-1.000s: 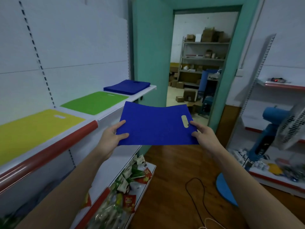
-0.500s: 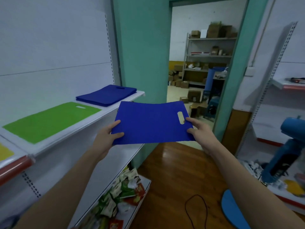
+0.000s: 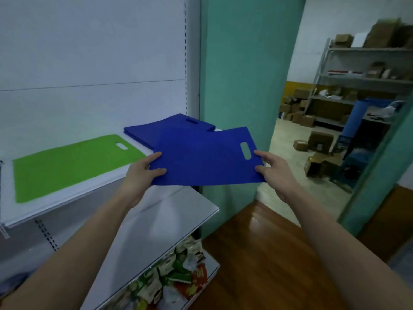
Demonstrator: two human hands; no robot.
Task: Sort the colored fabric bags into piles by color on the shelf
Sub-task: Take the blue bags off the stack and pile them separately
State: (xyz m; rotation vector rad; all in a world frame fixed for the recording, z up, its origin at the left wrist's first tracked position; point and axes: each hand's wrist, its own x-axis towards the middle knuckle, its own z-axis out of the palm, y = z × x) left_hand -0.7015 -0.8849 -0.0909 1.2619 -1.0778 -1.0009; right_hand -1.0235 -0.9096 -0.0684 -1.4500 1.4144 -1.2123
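Note:
I hold a flat blue fabric bag with a cut-out handle, level in front of me. My left hand pinches its left edge and my right hand pinches its right edge near the handle slot. The bag hangs just in front of the white shelf, overlapping the near corner of the blue pile at the shelf's right end. A green bag lies flat on the shelf to the left of the blue pile.
A lower white shelf juts out under my arms, and snack packets fill the bottom shelf. A teal wall stands right of the shelving. The open doorway shows a storeroom with a metal rack and cardboard boxes.
I have stepped closer to the shelf's right end. The held blue bag has moved up and toward the blue pile. The yellow bag has left the view.

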